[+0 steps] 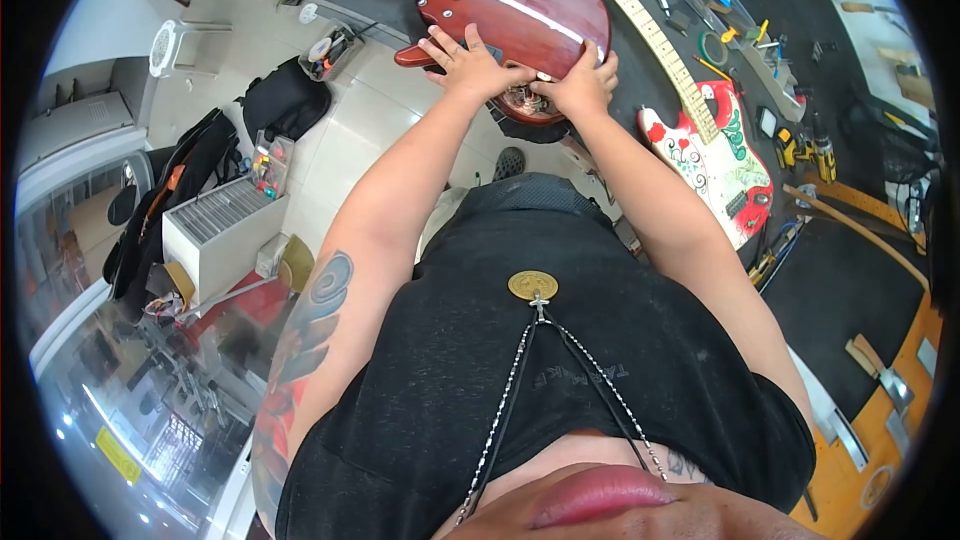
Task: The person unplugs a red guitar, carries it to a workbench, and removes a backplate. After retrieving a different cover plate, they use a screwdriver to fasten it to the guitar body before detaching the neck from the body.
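Observation:
A glossy red electric guitar body (520,15) lies on the dark bench at its near edge, back side up, with a dark strap-like band around its neck end. Spread flat across its near side, my left hand (465,67) rests with fingers apart and thumb pointing right. My right hand (585,85) curls over the body's right-hand edge. Between my thumbs a cavity (525,100) shows coppery parts and wiring, too small to make out. Under my fingers, part of the guitar's surface is hidden.
A white floral guitar body (715,165) with a maple neck (645,30) lies on the right. Beyond it are a green tape roll (713,48) and a yellow drill (792,148). A white stool (165,48) and black bag (287,100) stand on the floor left.

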{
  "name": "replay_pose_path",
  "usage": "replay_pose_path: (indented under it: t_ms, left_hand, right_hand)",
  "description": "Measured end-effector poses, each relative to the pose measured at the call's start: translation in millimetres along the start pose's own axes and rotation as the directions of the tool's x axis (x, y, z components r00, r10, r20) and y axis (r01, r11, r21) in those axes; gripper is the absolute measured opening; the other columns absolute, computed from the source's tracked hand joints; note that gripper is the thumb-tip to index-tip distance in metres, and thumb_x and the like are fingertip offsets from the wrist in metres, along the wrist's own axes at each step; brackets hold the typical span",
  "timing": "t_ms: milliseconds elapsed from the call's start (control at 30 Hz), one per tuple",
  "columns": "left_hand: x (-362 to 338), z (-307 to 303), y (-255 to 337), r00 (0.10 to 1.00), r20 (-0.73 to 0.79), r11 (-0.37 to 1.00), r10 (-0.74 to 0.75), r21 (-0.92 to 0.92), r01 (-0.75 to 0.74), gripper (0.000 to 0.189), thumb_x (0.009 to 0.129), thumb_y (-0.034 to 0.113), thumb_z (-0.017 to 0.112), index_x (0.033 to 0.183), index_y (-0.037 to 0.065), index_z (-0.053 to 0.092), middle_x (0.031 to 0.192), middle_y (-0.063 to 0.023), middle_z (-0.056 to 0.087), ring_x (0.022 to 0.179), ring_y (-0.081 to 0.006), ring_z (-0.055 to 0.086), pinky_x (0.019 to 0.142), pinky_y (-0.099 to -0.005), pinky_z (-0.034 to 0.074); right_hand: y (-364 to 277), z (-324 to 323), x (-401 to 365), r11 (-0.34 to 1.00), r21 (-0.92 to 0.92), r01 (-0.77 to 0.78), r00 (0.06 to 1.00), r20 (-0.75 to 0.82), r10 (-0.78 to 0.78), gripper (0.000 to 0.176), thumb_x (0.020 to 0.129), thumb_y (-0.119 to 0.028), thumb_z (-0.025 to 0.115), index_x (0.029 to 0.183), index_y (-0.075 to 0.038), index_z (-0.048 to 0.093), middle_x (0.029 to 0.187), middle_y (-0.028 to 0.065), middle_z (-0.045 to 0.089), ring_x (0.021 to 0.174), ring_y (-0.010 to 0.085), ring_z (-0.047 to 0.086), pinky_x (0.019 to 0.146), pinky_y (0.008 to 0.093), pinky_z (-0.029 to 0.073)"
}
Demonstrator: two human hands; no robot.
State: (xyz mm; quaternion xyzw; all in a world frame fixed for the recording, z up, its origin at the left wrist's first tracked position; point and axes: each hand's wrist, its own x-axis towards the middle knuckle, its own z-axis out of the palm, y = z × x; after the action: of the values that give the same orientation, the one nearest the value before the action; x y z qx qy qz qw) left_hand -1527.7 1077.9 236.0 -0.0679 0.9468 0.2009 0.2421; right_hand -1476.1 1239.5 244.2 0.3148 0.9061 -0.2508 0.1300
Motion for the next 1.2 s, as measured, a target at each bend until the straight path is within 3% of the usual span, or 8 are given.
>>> replay_pose_path:
  t_ms: [133, 167, 267, 400, 567, 733, 933, 1200]
  left_hand:
    - [17.2, -3.7, -38.3, 0.977, -0.180, 0.889, 0.113, -0.422, -0.180, 0.117, 0.068, 0.065, 0.086, 0.158, 0.010, 0.035, 0.167, -0.0365, 0.003, 0.157, -0.0516, -0.003, 0.118, -0.0728, 0.017]
    - [10.5, -7.3, -56.9, 0.935, -0.316, 0.821, 0.160, -0.483, -0.304, 0.097, 0.075, 0.057, 0.084, 0.149, 0.007, 0.047, 0.163, -0.0366, 0.018, 0.155, -0.0493, 0.010, 0.124, -0.0535, 0.021]
    - [-22.8, -27.2, -129.3, 0.873, -0.432, 0.846, 0.227, -0.356, -0.396, 0.076, 0.078, 0.037, 0.085, 0.141, 0.008, 0.054, 0.159, -0.0334, 0.025, 0.148, -0.0456, 0.032, 0.117, -0.0507, 0.036]
    - [-92.9, -19.5, -283.3, 0.988, -0.148, 0.980, 0.048, -0.186, -0.076, 0.062, 0.081, 0.034, 0.082, 0.133, 0.005, 0.061, 0.156, -0.0292, 0.039, 0.138, -0.0458, 0.049, 0.112, -0.0461, 0.046]
    - [-219.1, 39.0, -504.8, 0.867, 0.234, 0.894, -0.441, 0.024, 0.448, 0.060, 0.080, 0.051, 0.078, 0.108, -0.002, 0.073, 0.109, -0.0261, 0.074, 0.105, -0.0409, 0.071, 0.094, -0.0466, 0.056]
    - [-312.4, 72.0, -596.4, 0.613, 0.447, 0.647, -0.652, -0.094, 0.757, 0.053, 0.080, 0.042, 0.077, 0.097, -0.008, 0.075, 0.091, -0.0239, 0.074, 0.071, -0.0327, 0.073, 0.068, -0.0465, 0.059]
    - [-277.2, 52.5, -619.7, 0.821, 0.390, 0.682, -0.418, -0.463, 0.567, 0.052, 0.083, 0.039, 0.078, 0.109, -0.006, 0.075, 0.094, -0.0181, 0.076, 0.080, -0.0286, 0.073, 0.068, -0.0430, 0.059]
    - [-148.1, -166.6, -701.0, 0.850, -0.013, 0.395, -0.527, -0.889, 0.231, 0.038, 0.092, 0.023, 0.072, 0.121, -0.002, 0.067, 0.103, -0.0115, 0.073, 0.087, -0.0198, 0.070, 0.079, -0.0342, 0.054]
  right_hand:
    - [0.4, -4.3, 2.9, 1.000, 0.002, 0.001, 1.000, 0.015, -0.001, 0.129, 0.058, -0.042, 0.101, 0.160, -0.020, 0.024, 0.166, 0.0236, 0.011, 0.151, 0.0445, 0.026, 0.119, 0.0565, 0.035]
    - [-0.1, -4.3, 4.5, 1.000, -0.003, -0.007, 1.000, 0.019, 0.007, 0.129, 0.057, -0.042, 0.101, 0.159, -0.020, 0.025, 0.166, 0.0235, 0.013, 0.150, 0.0449, 0.028, 0.118, 0.0582, 0.036]
    - [-3.4, -7.8, 7.4, 1.000, -0.005, -0.031, 0.998, 0.052, 0.031, 0.131, 0.055, -0.051, 0.099, 0.160, -0.022, 0.026, 0.166, 0.0243, 0.017, 0.151, 0.0455, 0.028, 0.118, 0.0626, 0.033]
    - [-8.4, -8.1, 9.0, 1.000, -0.016, 0.017, 0.994, -0.106, -0.019, 0.111, 0.069, -0.059, 0.089, 0.157, -0.017, 0.036, 0.165, 0.0277, 0.020, 0.154, 0.0445, 0.023, 0.117, 0.0655, 0.032]
    - [-44.0, -9.9, -15.7, 0.791, 0.008, 0.612, 0.717, -0.429, -0.550, 0.058, 0.087, -0.028, 0.078, 0.138, -0.010, 0.057, 0.152, 0.0240, 0.043, 0.142, 0.0428, 0.039, 0.113, 0.0539, 0.038]
    - [-147.2, 10.2, -73.8, 0.430, 0.372, 0.823, 0.447, 0.046, -0.893, 0.019, 0.090, -0.008, 0.071, 0.106, 0.000, 0.068, 0.099, 0.0148, 0.071, 0.094, 0.0300, 0.069, 0.086, 0.0398, 0.053]
    - [-248.0, 101.6, -120.6, 0.198, 0.071, 0.978, 0.104, 0.655, -0.748, 0.032, 0.089, -0.025, 0.073, 0.113, -0.004, 0.071, 0.113, 0.0180, 0.072, 0.108, 0.0361, 0.068, 0.093, 0.0439, 0.054]
    - [-409.4, 137.2, -143.8, 0.408, 0.121, 0.905, 0.274, 0.568, -0.776, 0.031, 0.089, -0.024, 0.073, 0.111, -0.002, 0.071, 0.106, 0.0185, 0.073, 0.099, 0.0348, 0.071, 0.087, 0.0437, 0.055]
